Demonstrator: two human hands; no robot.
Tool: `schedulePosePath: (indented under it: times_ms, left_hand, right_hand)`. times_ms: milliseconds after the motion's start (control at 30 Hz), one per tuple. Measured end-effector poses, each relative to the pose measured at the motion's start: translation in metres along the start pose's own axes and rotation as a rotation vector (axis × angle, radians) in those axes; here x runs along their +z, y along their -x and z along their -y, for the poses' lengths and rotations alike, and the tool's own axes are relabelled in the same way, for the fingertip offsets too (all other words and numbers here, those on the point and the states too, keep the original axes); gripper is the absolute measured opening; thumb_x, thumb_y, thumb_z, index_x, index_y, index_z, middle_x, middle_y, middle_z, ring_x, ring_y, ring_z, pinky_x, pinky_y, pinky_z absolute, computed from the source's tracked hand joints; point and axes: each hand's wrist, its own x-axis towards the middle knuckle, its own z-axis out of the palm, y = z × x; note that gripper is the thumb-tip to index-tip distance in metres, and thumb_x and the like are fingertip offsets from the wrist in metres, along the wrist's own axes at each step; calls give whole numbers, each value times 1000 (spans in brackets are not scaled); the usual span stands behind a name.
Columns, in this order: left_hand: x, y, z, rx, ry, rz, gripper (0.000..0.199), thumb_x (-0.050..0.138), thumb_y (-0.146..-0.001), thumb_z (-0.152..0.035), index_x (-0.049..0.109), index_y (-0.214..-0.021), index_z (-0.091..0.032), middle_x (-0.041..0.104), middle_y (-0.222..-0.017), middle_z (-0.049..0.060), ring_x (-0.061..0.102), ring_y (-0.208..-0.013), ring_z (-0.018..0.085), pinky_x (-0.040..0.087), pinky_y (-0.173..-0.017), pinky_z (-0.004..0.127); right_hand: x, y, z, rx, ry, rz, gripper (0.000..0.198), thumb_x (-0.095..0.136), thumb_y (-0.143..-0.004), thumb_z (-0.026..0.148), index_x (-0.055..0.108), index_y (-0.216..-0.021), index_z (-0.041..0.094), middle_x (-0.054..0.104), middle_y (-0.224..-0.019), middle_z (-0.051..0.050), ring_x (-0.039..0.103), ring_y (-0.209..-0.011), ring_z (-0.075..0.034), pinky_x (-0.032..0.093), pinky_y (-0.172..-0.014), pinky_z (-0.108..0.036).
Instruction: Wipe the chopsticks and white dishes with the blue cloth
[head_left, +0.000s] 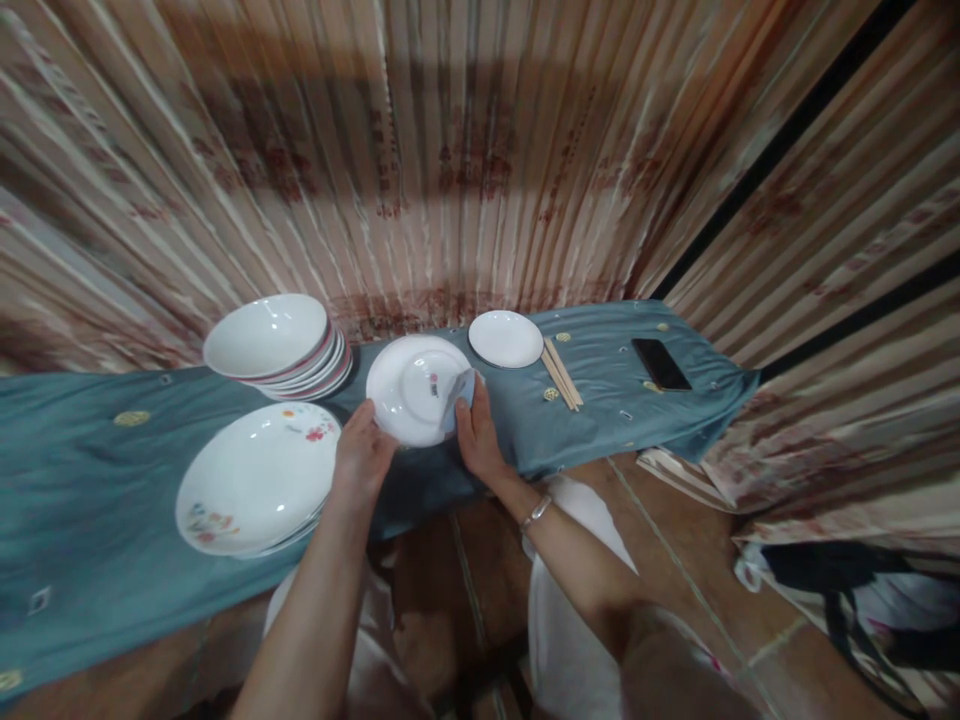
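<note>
A small white plate (397, 385) is held up over the cloth with its underside facing me; a dark and red maker's mark shows in its middle. My left hand (365, 448) grips the plate's lower left rim, fingers closed on it. In my right hand (478, 430) is a pale folded cloth or tissue (459, 392), pressed against the plate's right side. Whether the right fingers also grip the rim is hidden. To the left, large white plates (259, 480) with flower prints lie stacked, and behind them stands a stack of white bowls (270, 340).
A small dark-rimmed plate (505, 338) lies behind my right hand, with wooden chopsticks (562, 375) beside it. Further right is a black phone (660, 364). The narrow surface has a teal cloth (600, 420). Curtains (450, 180) hang close behind; a bag (847, 590) sits lower right.
</note>
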Motion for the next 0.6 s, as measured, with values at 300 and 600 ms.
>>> schedulePosePath:
  times_ms: [300, 600]
  left_hand:
    - [16, 5, -10, -30, 70, -71, 32, 39, -94, -18, 62, -114, -9, 72, -103, 11, 59, -114, 21, 45, -101, 38]
    - [8, -5, -11, -47, 82, -13, 36, 43, -92, -24, 57, -123, -13, 71, -108, 11, 58, -115, 22, 46, -99, 40]
  right_hand:
    - [9, 28, 4, -58, 175, 153, 64, 24, -98, 40, 5, -150, 7, 10, -157, -20, -1, -147, -26, 17, -116, -53]
    - [14, 47, 12, -227, 276, 262, 65, 34, -96, 25, 5, -151, 9, 3, -157, -22, 0, -146, -31, 23, -113, -57]
